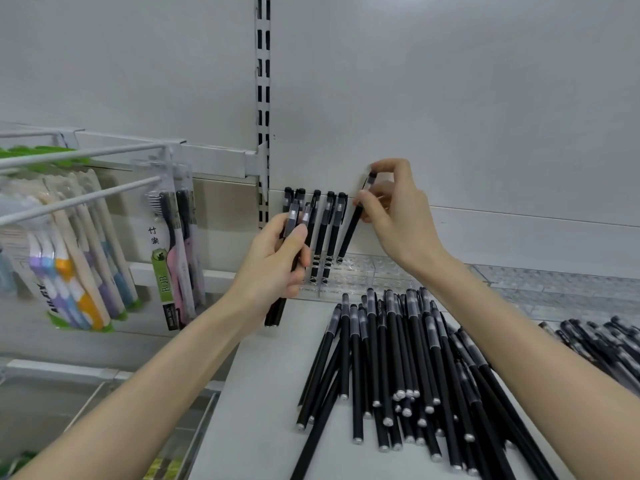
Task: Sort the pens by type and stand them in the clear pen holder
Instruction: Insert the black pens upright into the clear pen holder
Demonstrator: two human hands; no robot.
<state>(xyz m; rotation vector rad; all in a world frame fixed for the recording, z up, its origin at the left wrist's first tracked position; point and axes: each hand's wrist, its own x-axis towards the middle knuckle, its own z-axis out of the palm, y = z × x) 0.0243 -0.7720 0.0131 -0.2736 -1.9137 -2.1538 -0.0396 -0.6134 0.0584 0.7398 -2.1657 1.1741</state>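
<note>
The right hand (394, 216) pinches one black pen (349, 233) by its cap between thumb and fingertips. The pen leans left to right, its lower end in the clear pen holder (374, 271), which runs along the back of the white shelf (252, 393). Just to its left several standing pens (331, 233) fill the holder's first slots, caps up. The left hand (273, 268) is curled round a small bundle of pens (293, 216) and sits right in front of the holder's left end, hiding the lower parts of the leftmost standing pens. A large loose pile (398, 358) of black pens lies on the shelf below the holder. The right forearm crosses over its far edge and part of the holder. A second pile (602, 336) lies further right. To the left, past the slotted upright (263, 81), toothbrush packs (173, 244) hang from wire hooks (79, 197), well apart from the pens.
</note>
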